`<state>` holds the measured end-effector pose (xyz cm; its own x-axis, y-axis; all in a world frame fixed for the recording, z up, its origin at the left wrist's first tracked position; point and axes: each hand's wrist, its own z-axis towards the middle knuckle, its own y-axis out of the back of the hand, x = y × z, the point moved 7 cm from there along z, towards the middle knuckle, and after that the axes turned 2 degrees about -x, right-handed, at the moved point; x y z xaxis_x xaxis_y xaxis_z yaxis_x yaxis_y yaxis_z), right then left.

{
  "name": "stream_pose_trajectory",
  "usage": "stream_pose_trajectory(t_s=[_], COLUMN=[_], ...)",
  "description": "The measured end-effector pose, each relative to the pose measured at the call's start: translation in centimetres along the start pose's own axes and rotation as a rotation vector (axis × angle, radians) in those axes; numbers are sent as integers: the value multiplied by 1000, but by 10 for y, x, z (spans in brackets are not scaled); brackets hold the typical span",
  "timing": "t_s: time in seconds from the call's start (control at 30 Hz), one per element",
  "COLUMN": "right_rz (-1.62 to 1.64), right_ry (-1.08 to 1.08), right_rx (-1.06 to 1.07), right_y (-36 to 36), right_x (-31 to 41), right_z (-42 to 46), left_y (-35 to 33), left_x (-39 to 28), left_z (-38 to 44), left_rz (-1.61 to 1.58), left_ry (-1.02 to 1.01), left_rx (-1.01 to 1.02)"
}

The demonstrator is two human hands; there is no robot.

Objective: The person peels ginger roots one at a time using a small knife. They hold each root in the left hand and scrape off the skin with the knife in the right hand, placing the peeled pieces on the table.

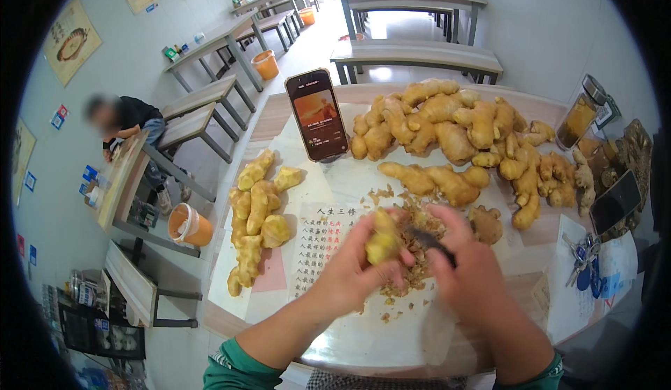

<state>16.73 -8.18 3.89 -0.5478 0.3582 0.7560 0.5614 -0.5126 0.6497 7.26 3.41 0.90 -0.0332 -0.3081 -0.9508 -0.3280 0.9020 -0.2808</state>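
My left hand point(361, 261) grips a piece of ginger root point(383, 240) whose yellow flesh is partly bare. In my right hand point(456, 256) is a dark-handled tool point(432, 243), blurred, likely a small knife or peeler, close beside the ginger. Brown peel scraps point(419, 274) lie heaped under both hands on the papered table. Peeled, pale yellow ginger pieces point(258, 206) are grouped on the left. A large pile of unpeeled ginger point(440, 120) covers the far side, with one long root point(440, 182) in front of it and a small piece point(485, 224) just beyond my right hand.
A lit smartphone point(317, 117) stands upright at the table's far left. To the right are a glass tea bottle point(581, 112), a second phone point(616, 204) and keys point(583, 264). Another person point(131, 115) sits at a table on the left. An orange bucket point(190, 225) stands on the floor.
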Motion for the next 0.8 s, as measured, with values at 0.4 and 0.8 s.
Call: stream_pose_trajectory(t_s=[0.4, 0.8], right_rz=[581, 539], right_ry=[132, 13], right_rx=[123, -30], right_y=[-33, -12], right_x=[7, 1], right_z=[-14, -11], left_y=[-2, 8], left_x=[-3, -9], left_z=[-6, -5], left_rz=[-304, -337], left_ry=[-192, -132], left_rx=[12, 64])
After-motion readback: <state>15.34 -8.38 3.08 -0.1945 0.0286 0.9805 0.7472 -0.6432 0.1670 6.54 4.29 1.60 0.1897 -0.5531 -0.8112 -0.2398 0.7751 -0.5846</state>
